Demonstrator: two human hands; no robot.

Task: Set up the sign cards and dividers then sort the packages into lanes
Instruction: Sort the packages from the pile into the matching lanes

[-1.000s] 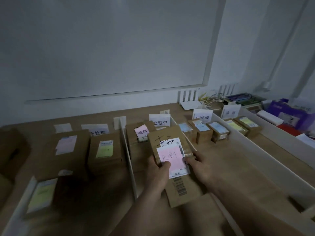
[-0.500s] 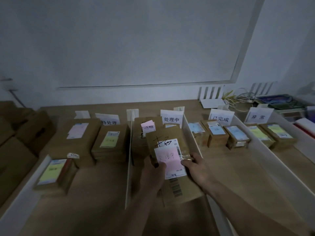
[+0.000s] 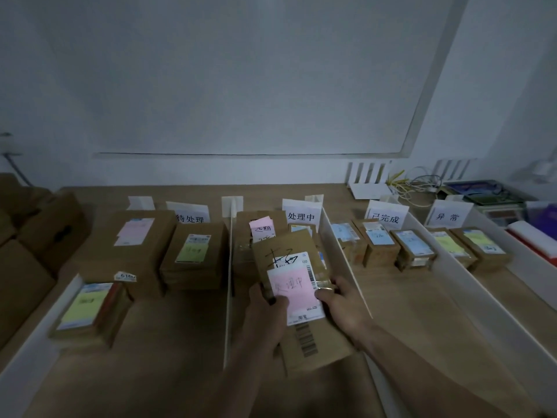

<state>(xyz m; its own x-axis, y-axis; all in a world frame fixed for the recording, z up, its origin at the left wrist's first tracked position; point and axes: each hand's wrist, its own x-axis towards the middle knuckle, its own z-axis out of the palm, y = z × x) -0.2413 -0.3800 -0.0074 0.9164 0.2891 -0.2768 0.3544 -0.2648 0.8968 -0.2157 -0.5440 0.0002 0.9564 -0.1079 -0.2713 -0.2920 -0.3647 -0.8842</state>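
A flat brown cardboard package (image 3: 316, 348) with a pink note and a white label lies in the second lane. My left hand (image 3: 265, 315) grips its left edge, thumb on the pink note. On the other side my right hand (image 3: 343, 306) holds its right edge. White dividers (image 3: 228, 285) (image 3: 343, 260) wall this lane. Four white sign cards (image 3: 191, 214) (image 3: 301, 212) (image 3: 385, 214) (image 3: 449, 214) stand at the back of the lanes. Further packages with coloured notes fill the lanes: large ones (image 3: 132, 251) (image 3: 193, 260) on the left, small ones (image 3: 379, 245) (image 3: 479, 247) on the right.
Brown cartons (image 3: 36, 236) are stacked at the far left. A small package with a yellow note (image 3: 90, 312) sits near the left divider. Cables (image 3: 416, 185), a white rack (image 3: 367, 176) and coloured boxes (image 3: 482, 194) crowd the back right corner. A wall rises behind the wooden table (image 3: 150, 372).
The view swung left and widened, bringing the left cartons and the small yellow-note package into sight. Both hands kept their grip on the pink-note package, which stayed in the second lane.
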